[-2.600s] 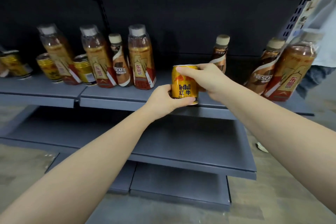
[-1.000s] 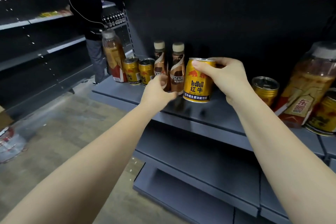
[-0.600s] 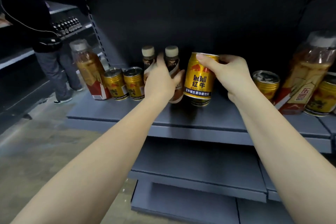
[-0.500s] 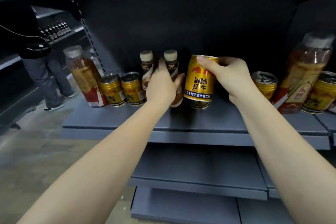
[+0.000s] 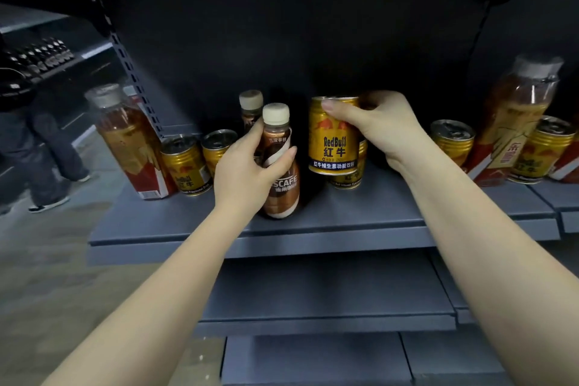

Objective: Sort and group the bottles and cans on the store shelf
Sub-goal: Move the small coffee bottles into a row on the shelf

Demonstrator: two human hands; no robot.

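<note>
My right hand (image 5: 382, 130) grips a gold Red Bull can (image 5: 332, 141) by its top, held just above another gold can (image 5: 346, 177) that stands on the grey shelf (image 5: 344, 213). My left hand (image 5: 242, 171) is closed around a brown Nescafe bottle (image 5: 280, 178) with a cream cap, near the shelf's front. A second Nescafe bottle (image 5: 249, 108) stands behind it, mostly hidden. Two gold cans (image 5: 185, 164) (image 5: 216, 147) stand to the left, beside a tall tea bottle (image 5: 131, 144).
Right of my right hand stand a gold can (image 5: 451, 141), a tall tea bottle (image 5: 513, 122) and another gold can (image 5: 542, 150). Two lower grey shelves (image 5: 329, 294) jut out below. A person (image 5: 28, 135) stands at the far left on the floor.
My left hand has taken hold of the front Nescafe bottle and drawn it forward toward the shelf edge. My right hand has kept the Red Bull can, now over another can.
</note>
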